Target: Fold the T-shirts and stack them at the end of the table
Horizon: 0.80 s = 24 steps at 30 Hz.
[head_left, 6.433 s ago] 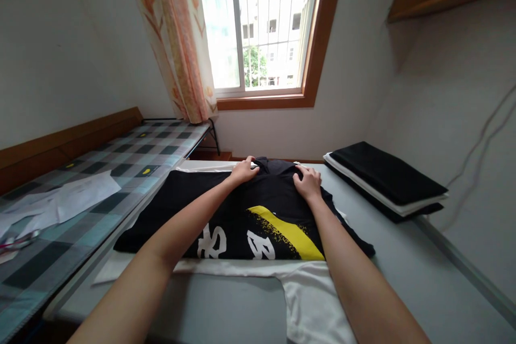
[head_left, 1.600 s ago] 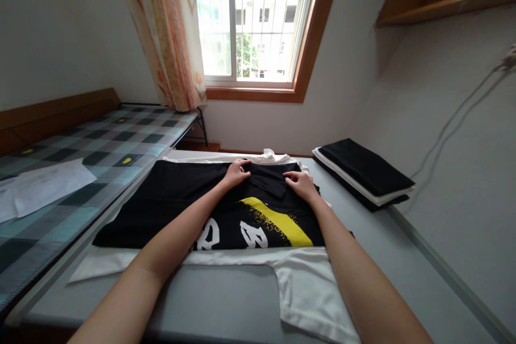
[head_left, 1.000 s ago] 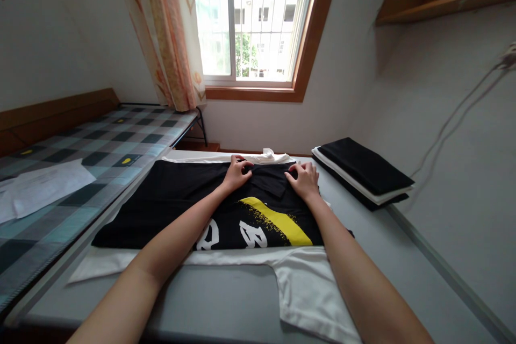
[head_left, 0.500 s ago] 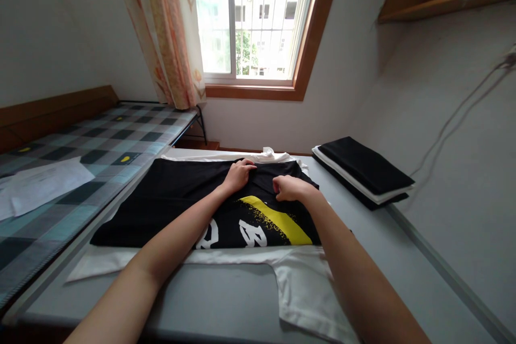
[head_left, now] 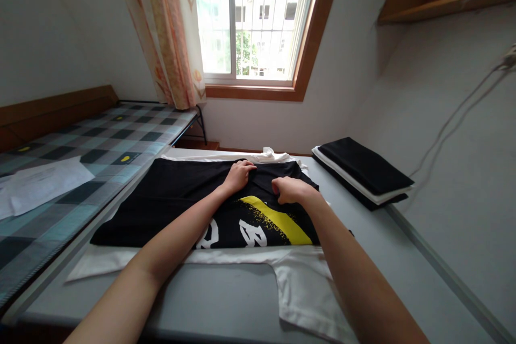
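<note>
A black T-shirt with a yellow stripe and white lettering lies folded over lengthwise. Beneath it a white T-shirt is spread out, its sleeve and edges showing at the front and the far side. My left hand rests on the black shirt near its far edge, fingers stretched out over the cloth. To the right, my right hand is closed, with its fingers curled down at the black shirt above the yellow stripe. Whether cloth is between those fingers is hidden.
Both shirts lie on a pale grey tabletop. A stack of folded black and white clothes sits at the right, by the wall. On the left is a bed with a checked mattress, papers lying on it. A curtain hangs beside the window.
My right hand has shifted very slightly down and left over the black T-shirt. My left hand and the clothes look the same.
</note>
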Tool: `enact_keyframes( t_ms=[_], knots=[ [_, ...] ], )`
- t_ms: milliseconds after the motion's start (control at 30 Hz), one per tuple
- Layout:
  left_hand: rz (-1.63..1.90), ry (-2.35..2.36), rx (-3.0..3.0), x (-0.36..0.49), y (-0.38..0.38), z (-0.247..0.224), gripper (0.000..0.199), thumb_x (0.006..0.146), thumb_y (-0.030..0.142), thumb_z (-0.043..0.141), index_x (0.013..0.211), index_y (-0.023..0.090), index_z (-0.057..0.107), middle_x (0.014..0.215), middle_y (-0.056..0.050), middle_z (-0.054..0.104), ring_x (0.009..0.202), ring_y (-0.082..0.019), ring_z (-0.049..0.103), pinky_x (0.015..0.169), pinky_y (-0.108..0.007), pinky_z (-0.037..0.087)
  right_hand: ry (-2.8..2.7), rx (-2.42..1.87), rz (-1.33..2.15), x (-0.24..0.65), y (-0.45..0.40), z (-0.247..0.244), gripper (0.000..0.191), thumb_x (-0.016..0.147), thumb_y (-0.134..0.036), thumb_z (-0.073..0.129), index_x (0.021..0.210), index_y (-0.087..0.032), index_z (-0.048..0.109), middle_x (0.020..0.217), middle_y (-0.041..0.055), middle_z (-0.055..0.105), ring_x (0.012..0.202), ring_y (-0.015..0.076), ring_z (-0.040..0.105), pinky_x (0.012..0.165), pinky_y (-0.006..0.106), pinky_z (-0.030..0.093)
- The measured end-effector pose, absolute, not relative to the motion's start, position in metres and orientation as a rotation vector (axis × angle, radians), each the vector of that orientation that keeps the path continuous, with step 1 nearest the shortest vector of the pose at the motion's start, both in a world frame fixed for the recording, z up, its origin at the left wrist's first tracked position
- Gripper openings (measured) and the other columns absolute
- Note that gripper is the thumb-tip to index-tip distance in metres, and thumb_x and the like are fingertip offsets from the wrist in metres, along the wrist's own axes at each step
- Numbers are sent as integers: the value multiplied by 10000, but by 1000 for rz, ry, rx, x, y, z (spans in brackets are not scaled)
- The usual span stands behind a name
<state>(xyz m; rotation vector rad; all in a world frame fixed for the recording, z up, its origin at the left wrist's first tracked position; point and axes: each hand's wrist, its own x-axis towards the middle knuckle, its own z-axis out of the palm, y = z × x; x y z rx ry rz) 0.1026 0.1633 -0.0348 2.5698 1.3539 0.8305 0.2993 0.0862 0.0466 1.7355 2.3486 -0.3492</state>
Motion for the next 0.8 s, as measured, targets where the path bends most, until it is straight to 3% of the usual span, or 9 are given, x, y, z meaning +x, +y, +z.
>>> enact_keyframes(
  t_ms=[167, 333, 633, 800],
  knots=[
    [808, 1362, 2557, 102, 163, -34, 436, 839, 23, 453, 1121, 230, 714, 1194, -57, 660, 1072, -229, 571, 959, -387, 441, 2373, 1765, -371, 298, 86, 45, 198, 673, -109, 634, 827, -197, 723, 846, 88, 717, 759, 232, 664, 619, 289, 462],
    [810, 1371, 2560, 102, 163, -34, 422, 846, 30, 457, 1128, 216, 709, 1201, -60, 660, 1083, -233, 572, 961, -386, 438, 2359, 1784, -370, 297, 85, 49, 196, 686, -107, 624, 840, -155, 736, 844, 111, 721, 746, 230, 664, 615, 286, 460],
    [866, 1376, 2531, 103, 163, -35, 401, 833, 31, 470, 1099, 202, 716, 1189, -80, 666, 1102, -242, 568, 991, -412, 434, 2436, 1728, -542, 300, 90, 46, 81, 709, -228, 676, 774, -200, 716, 764, 44, 708, 680, 182, 643, 548, 243, 422],
    [918, 1318, 2646, 105, 153, -28, 267, 895, 227, 544, 1098, 243, 716, 1231, -73, 653, 1227, -268, 489, 1070, -469, 343, 2553, 1928, -307, 307, 99, 33, 288, 876, -439, 572, 930, -192, 712, 1007, 100, 704, 874, 220, 655, 766, 287, 478]
  ],
)
